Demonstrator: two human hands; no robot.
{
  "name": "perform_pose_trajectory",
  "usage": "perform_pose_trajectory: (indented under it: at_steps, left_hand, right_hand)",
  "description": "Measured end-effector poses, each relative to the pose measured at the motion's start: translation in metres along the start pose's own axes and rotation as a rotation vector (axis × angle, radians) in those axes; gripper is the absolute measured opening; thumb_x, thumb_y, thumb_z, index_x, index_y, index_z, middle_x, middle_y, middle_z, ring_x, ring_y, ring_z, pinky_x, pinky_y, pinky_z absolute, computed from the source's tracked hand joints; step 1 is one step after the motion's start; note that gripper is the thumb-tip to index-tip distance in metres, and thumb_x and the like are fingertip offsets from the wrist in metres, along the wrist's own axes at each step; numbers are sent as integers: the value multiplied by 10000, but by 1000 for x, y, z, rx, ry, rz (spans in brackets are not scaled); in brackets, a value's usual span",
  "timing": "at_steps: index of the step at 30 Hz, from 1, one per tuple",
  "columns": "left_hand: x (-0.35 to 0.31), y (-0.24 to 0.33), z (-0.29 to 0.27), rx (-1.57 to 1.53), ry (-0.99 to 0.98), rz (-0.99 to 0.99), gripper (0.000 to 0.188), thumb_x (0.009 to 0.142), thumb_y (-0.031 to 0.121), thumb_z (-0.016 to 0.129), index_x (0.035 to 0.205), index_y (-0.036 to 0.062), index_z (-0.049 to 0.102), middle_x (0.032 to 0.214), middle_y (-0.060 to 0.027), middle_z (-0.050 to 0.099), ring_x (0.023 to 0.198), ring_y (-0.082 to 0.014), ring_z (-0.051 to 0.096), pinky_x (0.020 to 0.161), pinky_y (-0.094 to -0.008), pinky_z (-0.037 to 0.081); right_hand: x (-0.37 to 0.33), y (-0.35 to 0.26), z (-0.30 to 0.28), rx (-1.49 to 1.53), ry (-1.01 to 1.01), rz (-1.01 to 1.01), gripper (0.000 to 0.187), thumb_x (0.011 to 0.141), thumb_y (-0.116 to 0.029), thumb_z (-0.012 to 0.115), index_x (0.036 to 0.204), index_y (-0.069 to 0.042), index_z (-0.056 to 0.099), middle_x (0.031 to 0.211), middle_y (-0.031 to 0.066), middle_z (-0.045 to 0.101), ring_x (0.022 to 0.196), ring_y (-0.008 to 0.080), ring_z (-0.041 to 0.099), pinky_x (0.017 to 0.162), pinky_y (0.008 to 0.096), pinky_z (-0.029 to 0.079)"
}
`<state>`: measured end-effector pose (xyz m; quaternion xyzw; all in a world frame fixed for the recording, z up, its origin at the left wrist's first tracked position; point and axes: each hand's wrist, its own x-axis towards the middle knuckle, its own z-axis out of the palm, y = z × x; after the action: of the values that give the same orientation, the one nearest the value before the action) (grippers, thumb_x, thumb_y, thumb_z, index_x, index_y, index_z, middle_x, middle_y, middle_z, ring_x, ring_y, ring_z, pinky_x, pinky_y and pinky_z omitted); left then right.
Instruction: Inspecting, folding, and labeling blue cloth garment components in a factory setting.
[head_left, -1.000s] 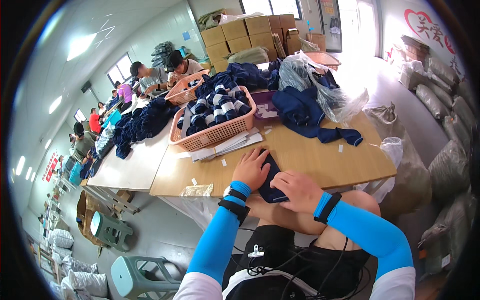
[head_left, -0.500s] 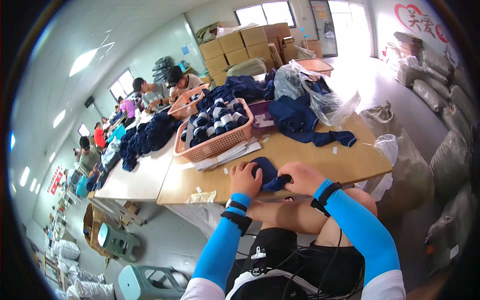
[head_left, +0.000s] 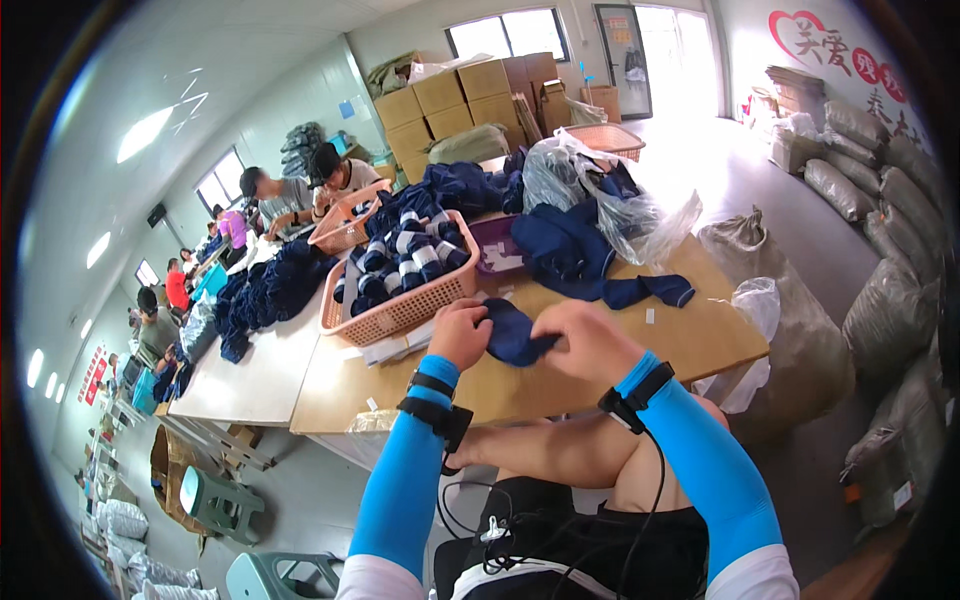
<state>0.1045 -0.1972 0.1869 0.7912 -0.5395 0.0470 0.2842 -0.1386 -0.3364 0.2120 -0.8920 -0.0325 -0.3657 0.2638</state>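
Note:
A small piece of navy fabric (head_left: 515, 334), rounded and flattened, is held up between my two hands just over the near part of the wooden table (head_left: 640, 348). My left hand (head_left: 460, 333) pinches its left edge, thumb and fingers closed together. At the opposite side my right hand (head_left: 588, 342) grips the edge with curled fingers. Just beyond my left hand stands a pink plastic basket (head_left: 405, 304) full of rolled navy bundles (head_left: 415, 258) with white bands. White paper sheets (head_left: 392, 346) lie partly under the basket.
A purple tray (head_left: 497, 262), loose navy cloth (head_left: 570, 250) and a clear plastic bag (head_left: 640, 225) lie further back. Two co-workers (head_left: 285, 200) work across the table. Large sacks (head_left: 775, 310) stand at the right, stools (head_left: 220, 500) at lower left.
The navy fabric has been lifted off the tabletop and spread wider between my hands. Both hands have risen and moved slightly left in the view, and the whole view has shifted a little.

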Motion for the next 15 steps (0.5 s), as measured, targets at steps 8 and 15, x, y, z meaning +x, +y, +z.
perform_pose_trajectory:
  at_steps: [8, 15]
  left_hand:
    - [-59, 40, 58, 189, 56, 202, 495, 981, 305, 633, 1404, 50, 614, 1549, -225, 501, 1482, -437, 394, 1233, -545, 312]
    - [-61, 32, 72, 226, 18, 89, 553, 1044, 370, 521, 1493, 48, 536, 1607, -207, 458, 1480, -449, 407, 1234, -518, 325]
  right_hand:
    - [-36, -48, 3, -30, -307, -88, 306, 782, -163, 763, 1056, -26, 767, 1192, 140, 751, 1025, 357, 703, 889, 454, 575]
    - [-52, -69, -22, -37, -195, -92, 477, 864, -225, 743, 1255, 44, 694, 1344, 200, 677, 1103, 385, 688, 965, 464, 556]
